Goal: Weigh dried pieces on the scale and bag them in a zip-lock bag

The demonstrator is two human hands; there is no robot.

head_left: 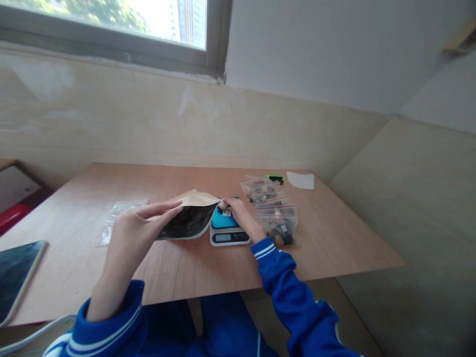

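Observation:
My left hand (147,225) grips the left side of a kraft paper bag (199,198), thumb and fingers closed on its edge. The bag is tilted, its mouth gaping toward me, and the inside looks dark. My right hand (238,210) reaches over a kitchen scale (231,237) with a blue top and a small display. Its fingertips are closed at the bag's right corner, by a small pale brown piece (223,205). Whether they pinch that piece or the bag's corner is hard to tell. A small white label (226,212) shows below the fingers.
Right of the scale lies a row of clear zip bags (277,213) with dark and brown contents. Behind them are a black and green object (275,178) and white paper (300,180). Clear plastic bags (115,218) lie left; a tablet (20,272) rests at the table's left edge.

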